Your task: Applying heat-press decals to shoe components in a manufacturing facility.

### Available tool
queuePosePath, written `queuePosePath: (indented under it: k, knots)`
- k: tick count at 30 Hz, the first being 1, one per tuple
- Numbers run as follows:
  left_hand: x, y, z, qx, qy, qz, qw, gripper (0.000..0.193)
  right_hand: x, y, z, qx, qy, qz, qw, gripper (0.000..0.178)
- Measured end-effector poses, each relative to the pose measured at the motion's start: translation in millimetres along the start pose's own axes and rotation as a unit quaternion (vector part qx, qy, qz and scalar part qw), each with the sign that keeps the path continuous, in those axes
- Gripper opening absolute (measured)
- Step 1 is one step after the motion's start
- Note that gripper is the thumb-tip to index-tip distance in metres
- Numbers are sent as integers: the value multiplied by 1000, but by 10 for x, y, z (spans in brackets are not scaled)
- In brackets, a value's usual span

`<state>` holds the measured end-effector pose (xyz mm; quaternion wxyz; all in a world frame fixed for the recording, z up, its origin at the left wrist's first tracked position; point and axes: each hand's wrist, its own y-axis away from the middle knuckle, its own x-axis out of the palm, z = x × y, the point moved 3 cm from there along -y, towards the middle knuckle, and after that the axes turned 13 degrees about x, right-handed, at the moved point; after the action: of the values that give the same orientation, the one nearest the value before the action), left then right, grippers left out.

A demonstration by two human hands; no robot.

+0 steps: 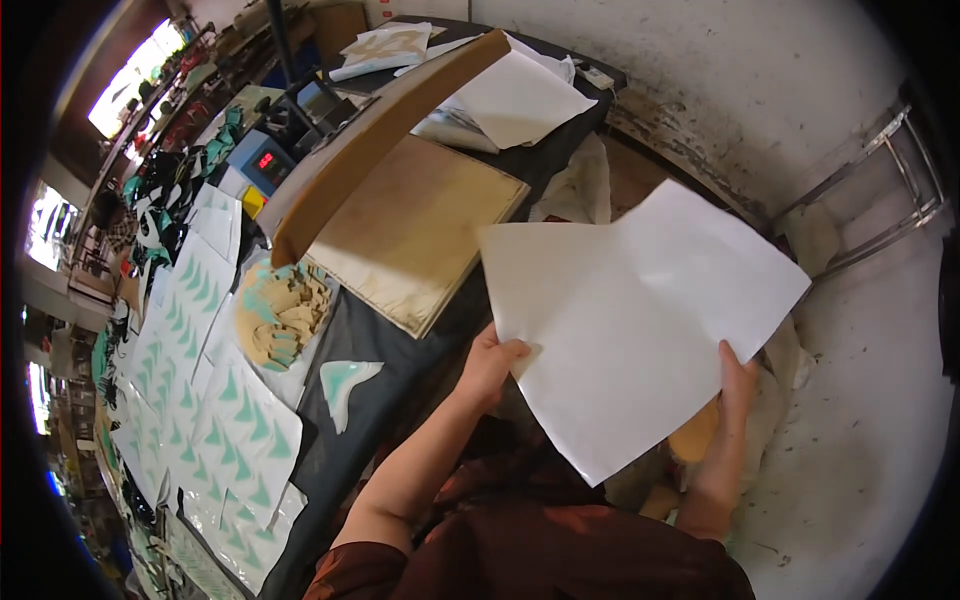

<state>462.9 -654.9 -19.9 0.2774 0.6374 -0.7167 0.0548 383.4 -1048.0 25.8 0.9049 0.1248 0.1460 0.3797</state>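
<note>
A large white sheet (640, 310) is held up in front of me, slightly bent across its middle. My left hand (492, 365) pinches its left edge, thumb on top. On the opposite side, my right hand (737, 380) grips the lower right edge, its fingers partly hidden under the sheet. Left of the sheet lies the flat tan platen (420, 230) of a heat press, its brown upper plate (390, 140) raised and tilted over it. A small white piece with a green curved shape (346, 388) rests on the dark table cloth near my left forearm.
White sheets printed with rows of green shapes (225, 430) cover the table's left side. Beside the press sit a pile of tan and green cut pieces (283, 315) and a blue control box (262, 162). More white sheets (520, 95) lie behind; a metal frame (870, 190) leans at the right wall.
</note>
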Motion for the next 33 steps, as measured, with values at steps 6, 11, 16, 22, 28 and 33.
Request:
queuePosePath:
  k: [6, 11, 16, 22, 28, 33]
  knots:
    - [32, -195, -457, -9, 34, 20, 999, 43, 642, -1111, 431, 71, -179, 12, 981, 48]
    - [-451, -127, -437, -26, -5, -141, 990, 32, 1695, -2423, 721, 48, -307, 90, 946, 27]
    - [-793, 387, -242, 30, 98, -360, 928, 24, 3306, -3292, 853, 103, -352, 117, 923, 17]
    - [-572, 869, -137, 23, 83, -504, 859, 21, 4555, -4336, 767, 143, -325, 217, 909, 12]
    - [-59, 1526, 284, -3, 109, -612, 783, 20, 5565, -4391, 709, 192, -210, 259, 923, 22]
    - [179, 1799, 619, -32, 162, -650, 741, 20, 5636, -4362, 440, 231, 4, 336, 913, 19]
